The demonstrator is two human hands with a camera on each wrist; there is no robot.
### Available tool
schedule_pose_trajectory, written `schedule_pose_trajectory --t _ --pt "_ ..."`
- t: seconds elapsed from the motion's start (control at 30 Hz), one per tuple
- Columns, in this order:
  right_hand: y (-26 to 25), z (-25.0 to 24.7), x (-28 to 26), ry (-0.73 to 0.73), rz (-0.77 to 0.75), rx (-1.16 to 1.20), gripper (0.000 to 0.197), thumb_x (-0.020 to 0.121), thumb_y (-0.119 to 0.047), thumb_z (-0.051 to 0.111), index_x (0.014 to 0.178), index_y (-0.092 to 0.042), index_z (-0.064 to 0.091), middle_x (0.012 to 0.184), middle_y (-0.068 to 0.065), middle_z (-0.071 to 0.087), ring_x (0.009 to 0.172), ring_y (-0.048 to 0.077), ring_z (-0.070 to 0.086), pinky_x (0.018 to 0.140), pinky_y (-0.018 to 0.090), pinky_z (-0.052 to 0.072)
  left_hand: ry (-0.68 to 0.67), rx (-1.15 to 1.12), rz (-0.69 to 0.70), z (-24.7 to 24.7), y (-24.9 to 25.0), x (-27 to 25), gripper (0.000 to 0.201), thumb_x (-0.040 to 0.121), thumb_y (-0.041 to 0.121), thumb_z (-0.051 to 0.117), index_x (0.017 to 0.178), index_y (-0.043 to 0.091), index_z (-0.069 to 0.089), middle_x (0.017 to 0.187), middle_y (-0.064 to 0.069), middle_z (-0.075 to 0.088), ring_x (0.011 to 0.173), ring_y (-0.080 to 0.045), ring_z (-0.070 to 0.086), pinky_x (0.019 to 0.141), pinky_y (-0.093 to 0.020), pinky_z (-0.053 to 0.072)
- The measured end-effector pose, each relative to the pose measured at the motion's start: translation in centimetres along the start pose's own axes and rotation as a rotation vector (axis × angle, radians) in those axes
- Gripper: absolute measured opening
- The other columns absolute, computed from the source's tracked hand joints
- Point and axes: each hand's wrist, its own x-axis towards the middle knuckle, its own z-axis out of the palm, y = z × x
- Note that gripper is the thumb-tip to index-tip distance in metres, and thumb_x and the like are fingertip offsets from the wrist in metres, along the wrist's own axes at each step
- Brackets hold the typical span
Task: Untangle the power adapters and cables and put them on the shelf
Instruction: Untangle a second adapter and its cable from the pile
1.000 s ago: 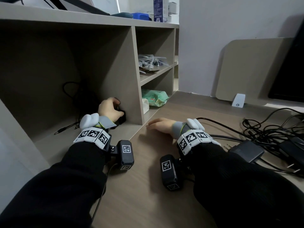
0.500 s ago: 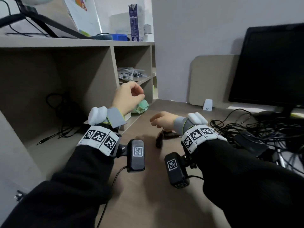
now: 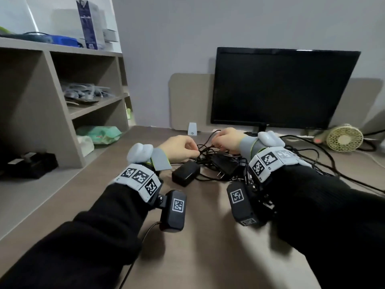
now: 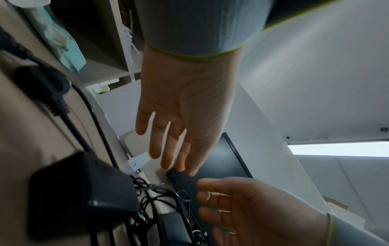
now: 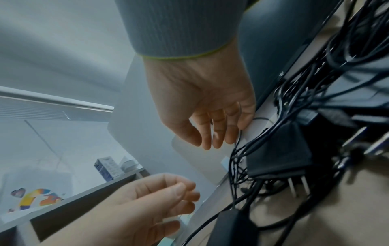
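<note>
A tangle of thin black cables [image 3: 210, 152] lies mid-desk before the monitor. A black adapter [image 3: 186, 173] [image 4: 84, 191] sits at its near left edge, and a pronged adapter [image 3: 224, 165] [image 5: 277, 149] lies inside it. My left hand [image 3: 192, 150] [image 4: 168, 149] hovers at the tangle's left rim, fingers relaxed, holding nothing. My right hand [image 3: 216, 142] [image 5: 210, 136] is over the tangle's far side, fingers loosely curled, a thin cable brushing the little finger. Another black adapter [image 3: 31, 164] lies in the shelf's [image 3: 62, 122] big left compartment.
A dark monitor [image 3: 281, 88] stands behind the tangle, and a small fan [image 3: 343, 138] sits at far right. More cables trail right across the desk. The shelf's right bays hold white cables [image 3: 83, 93] and a green tissue pack [image 3: 100, 134].
My left hand left the shelf compartment, leaving the adapter there, and moved right to the tangle. My right hand went forward to the cables. The view swung from shelf to monitor.
</note>
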Motion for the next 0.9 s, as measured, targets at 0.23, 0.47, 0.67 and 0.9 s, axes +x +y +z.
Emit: schedule_pose_trajectory --t 0.23,0.47,0.67,0.9 --pt "2.9 -1.4 -0.5 -0.078 0.093 -0.066 0.007 0.088 -0.017 0.056 0.082 -0.014 0.056 0.078 0.004 0.052 0.069 0.019 0.048 0.062 0.023 0.039 -0.085 0.036 -0.082 3.4 0.4 1.9 0.025 0.085 0.025 0.066 0.106 0.011 0.066 0.104 -0.003 0.064 0.107 -0.019 0.059 0.098 -0.031 0.044" --pt "2.6 -0.8 1.0 -0.078 0.056 -0.259 0.036 0.09 -0.021 0.054 0.122 -0.007 0.059 0.119 0.011 0.059 0.107 0.025 0.057 0.094 0.034 0.046 -0.152 -0.015 -0.155 4.5 -1.3 3.4 0.03 0.08 0.012 0.072 0.107 0.012 0.06 0.101 -0.006 0.058 0.09 -0.018 0.055 0.081 -0.024 0.044" --pt "2.2 0.3 2.7 -0.135 0.079 -0.398 0.051 0.084 -0.031 0.064 0.131 -0.011 0.053 0.13 0.006 0.057 0.117 0.025 0.055 0.101 0.033 0.044 0.013 -0.22 -0.047 3.2 -2.1 3.8 0.026 0.073 0.0 0.074 0.083 0.017 0.058 0.072 0.004 0.052 0.064 -0.008 0.048 0.064 -0.016 0.039" --pt "2.4 0.2 3.0 -0.112 0.071 -0.29 0.063 0.073 -0.028 0.078 0.13 -0.014 0.053 0.123 0.004 0.059 0.109 0.021 0.058 0.085 0.026 0.046 0.311 -0.284 0.009 1.3 -3.3 4.2 0.039 0.076 0.0 0.069 0.106 0.025 0.064 0.065 0.004 0.037 0.058 -0.012 0.036 0.059 -0.023 0.034"
